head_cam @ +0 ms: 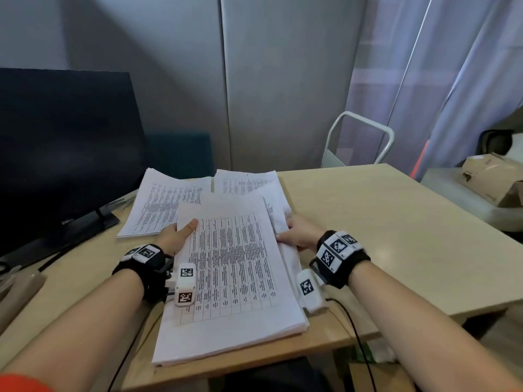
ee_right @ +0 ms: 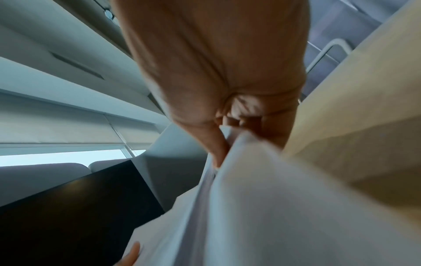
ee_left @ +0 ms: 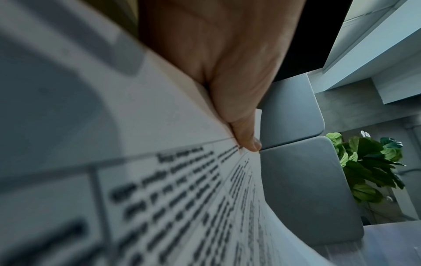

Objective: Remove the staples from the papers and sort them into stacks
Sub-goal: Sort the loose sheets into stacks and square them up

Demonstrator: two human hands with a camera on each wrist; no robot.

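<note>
A thick bundle of printed papers with tables on its top sheet is held between both hands above the near edge of the desk. My left hand grips its left edge, thumb lying on the top sheet. My right hand grips the right edge, fingers curled round the sheets. Two flat stacks of printed pages lie behind it: one at the left, one at the centre. No staple or staple remover shows.
A dark monitor stands at the left on its stand. A white metal chair back is behind the desk. A cardboard box sits off to the right. Cables hang over the front edge.
</note>
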